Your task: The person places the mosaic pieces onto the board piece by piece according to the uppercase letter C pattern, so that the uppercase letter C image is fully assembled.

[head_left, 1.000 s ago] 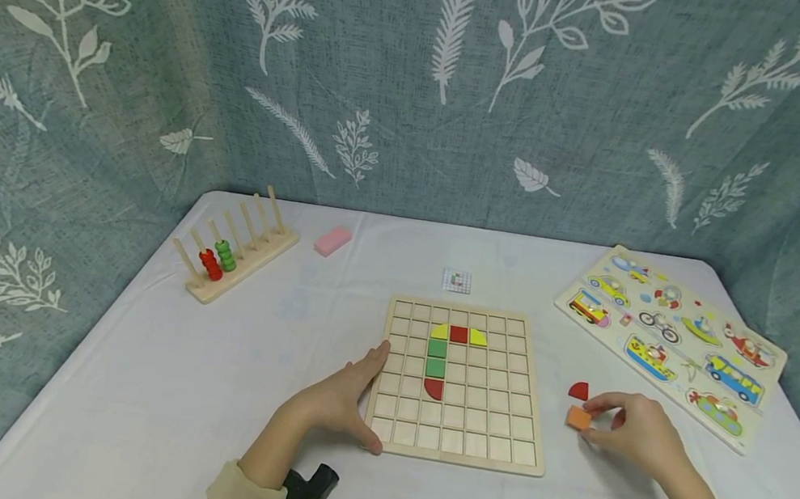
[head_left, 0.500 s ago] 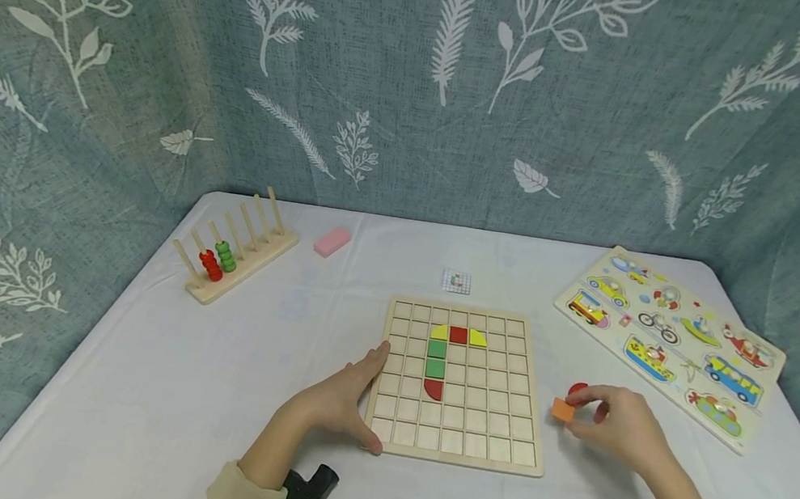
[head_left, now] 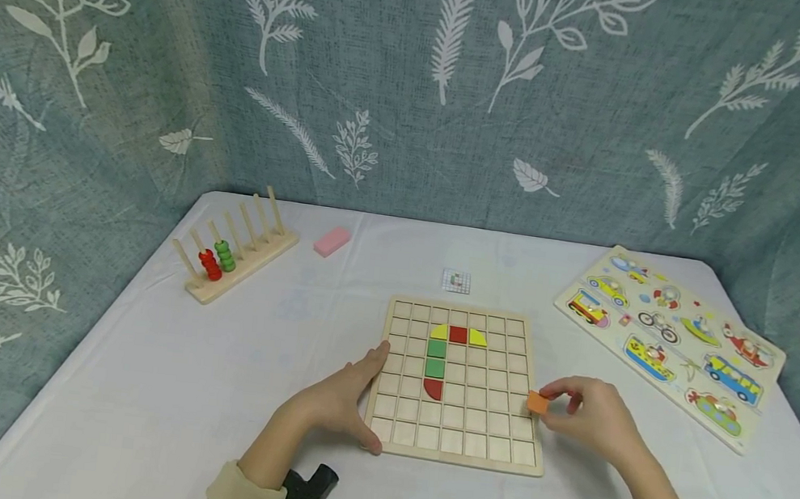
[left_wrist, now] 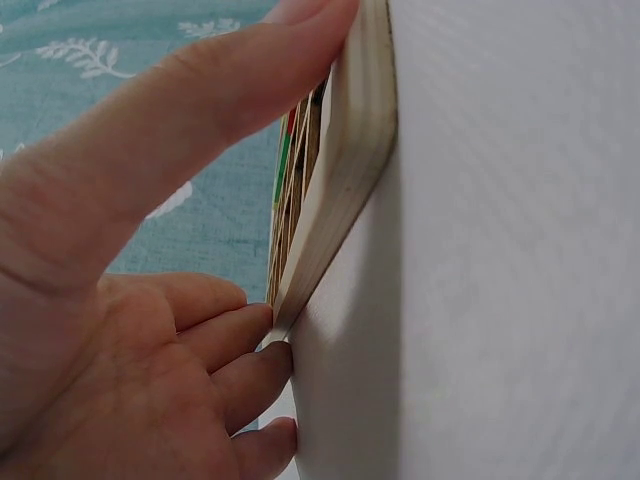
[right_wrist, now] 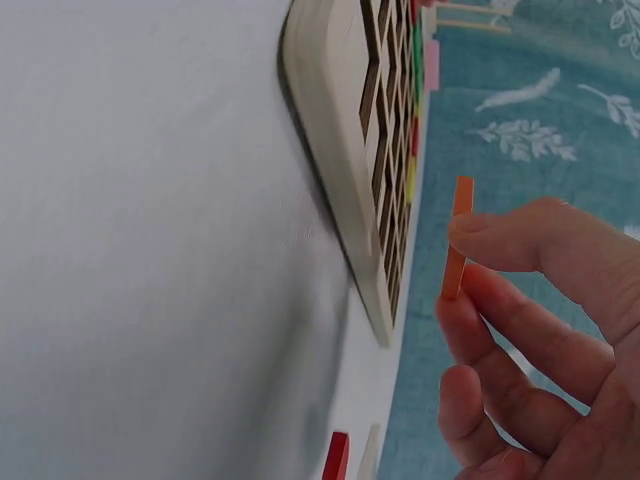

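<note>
Orange tile sits pinched between the thumb and fingers of the right hand, held just above the right edge of the wooden grid board; the right wrist view shows the tile clear of the board, not touching it. Left hand rests against the board's left edge with fingers mostly straight, thumb on the top rim and fingertips at the near left corner, gripping nothing; the left wrist view shows the thumb lying along the board's side. Inside the grid, a red quarter-round piece lies below two green squares, and above these a yellow piece, a red square and another yellow piece form a row. Beyond the board's far edge lies a small patterned card. Toward the table's right edge lies a vehicle puzzle board. Near the far left corner stand a wooden peg rack with red and green rings, and a pink block
</note>
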The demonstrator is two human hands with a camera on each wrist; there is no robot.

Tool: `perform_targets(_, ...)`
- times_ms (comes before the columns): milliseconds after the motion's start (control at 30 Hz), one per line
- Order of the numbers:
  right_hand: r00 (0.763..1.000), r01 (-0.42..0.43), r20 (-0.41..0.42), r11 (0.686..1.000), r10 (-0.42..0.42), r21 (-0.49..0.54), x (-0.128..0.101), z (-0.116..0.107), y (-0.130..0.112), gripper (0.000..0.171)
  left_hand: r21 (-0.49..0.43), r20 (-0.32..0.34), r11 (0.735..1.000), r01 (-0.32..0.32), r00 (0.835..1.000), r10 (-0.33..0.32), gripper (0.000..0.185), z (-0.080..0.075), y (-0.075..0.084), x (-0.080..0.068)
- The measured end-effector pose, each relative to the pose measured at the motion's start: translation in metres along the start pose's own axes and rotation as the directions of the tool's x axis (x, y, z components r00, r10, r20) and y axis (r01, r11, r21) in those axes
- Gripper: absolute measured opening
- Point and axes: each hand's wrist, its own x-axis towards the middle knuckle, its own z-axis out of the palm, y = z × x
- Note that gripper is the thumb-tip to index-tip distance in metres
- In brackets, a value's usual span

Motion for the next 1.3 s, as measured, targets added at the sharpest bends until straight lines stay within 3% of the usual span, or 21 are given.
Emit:
perform_targets(900, 0.999, 0.015, 0.039, 0.996, -0.018, 0.085, 0.013, 0.029, -0.035, 0.023, -0.004, -0.002, 1.000, 0.004, 1.000, -0.004, 0.130, 0.002, 0.001, -0.001)
perform_targets(1300, 0.996, 0.060, 0.053, 0.992, -0.066, 0.107, 0.021, 0.042, -0.047, 0.023, -0.005, -0.007, 1.000, -0.001, 1.000, 0.001, 0.130, 0.004, 0.001, -0.001)
